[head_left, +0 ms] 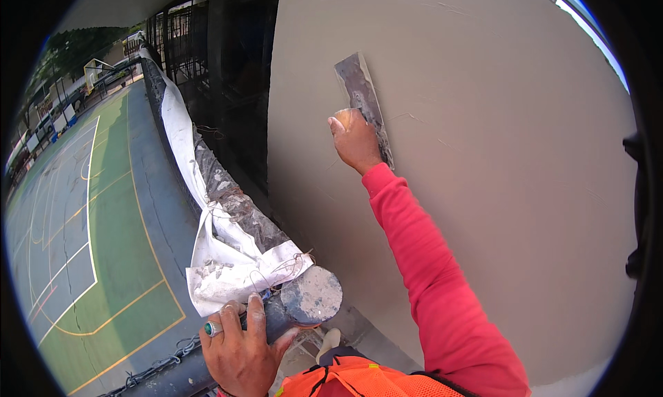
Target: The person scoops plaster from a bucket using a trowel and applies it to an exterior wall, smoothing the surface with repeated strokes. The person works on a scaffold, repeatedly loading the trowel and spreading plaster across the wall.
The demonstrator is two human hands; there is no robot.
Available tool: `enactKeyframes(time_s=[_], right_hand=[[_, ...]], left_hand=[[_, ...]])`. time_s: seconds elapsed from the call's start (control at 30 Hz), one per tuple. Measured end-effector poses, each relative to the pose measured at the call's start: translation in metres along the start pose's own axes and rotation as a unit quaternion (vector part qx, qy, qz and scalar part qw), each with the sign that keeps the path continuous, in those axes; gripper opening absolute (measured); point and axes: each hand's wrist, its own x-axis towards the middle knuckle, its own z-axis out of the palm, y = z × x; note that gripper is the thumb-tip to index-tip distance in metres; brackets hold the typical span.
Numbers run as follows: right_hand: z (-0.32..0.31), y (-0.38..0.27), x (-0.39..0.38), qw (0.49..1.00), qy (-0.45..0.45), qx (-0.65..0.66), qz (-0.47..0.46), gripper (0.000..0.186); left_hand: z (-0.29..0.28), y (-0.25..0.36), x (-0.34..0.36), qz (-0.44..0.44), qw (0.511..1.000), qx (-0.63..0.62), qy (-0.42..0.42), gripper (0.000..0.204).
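Observation:
My right hand (pixel 358 143), in a red sleeve, is closed round the handle of a plastering trowel (pixel 360 86). The trowel's long, narrow blade, smeared with plaster, lies against a smooth grey-beige plastered wall (pixel 497 162). Faint curved trowel marks show around it. At the lower left, my left hand (pixel 242 352) rests over a dark pipe railing (pixel 186 371), its fingers spread and the thumb apart. A ring with a green stone is on one finger. Just beyond the fingertips lies a crumpled white sheet (pixel 221 272), spattered with plaster and tied with wire.
A round, plaster-crusted pipe end (pixel 312 295) stands beside my left hand. A plaster-smeared rail (pixel 228 190) runs away from it. Beyond and below lies a green and blue sports court (pixel 103 231). A chain (pixel 162 359) hangs along the near pipe. I wear an orange mesh vest (pixel 359 380).

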Motion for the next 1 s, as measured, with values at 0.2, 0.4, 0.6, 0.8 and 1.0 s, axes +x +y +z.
enactKeyframes(time_s=[0.2, 0.4, 0.6, 0.8, 1.0], right_hand=[[-0.122, 0.005, -0.058, 0.993, 0.095, 0.048, -0.056, 0.036], [-0.219, 0.031, -0.135, 0.984, 0.158, 0.072, -0.039, 0.034], [-0.293, 0.072, -0.225, 0.967, 0.196, 0.161, -0.005, 0.036], [-0.337, 0.047, -0.283, 0.905, 0.376, 0.195, 0.044, 0.029], [-0.232, -0.016, -0.17, 0.959, 0.112, 0.24, -0.098, 0.029]], left_hand=[[0.002, -0.008, -0.004, 0.027, 0.999, -0.017, -0.003, 0.082], [0.003, -0.006, -0.011, 0.026, 0.999, -0.021, 0.019, 0.084], [0.004, -0.004, -0.012, 0.045, 0.998, -0.024, 0.031, 0.085], [0.0, 0.0, -0.012, 0.04, 0.999, 0.007, 0.019, 0.082], [0.0, -0.006, -0.008, 0.038, 0.999, -0.03, -0.005, 0.077]])
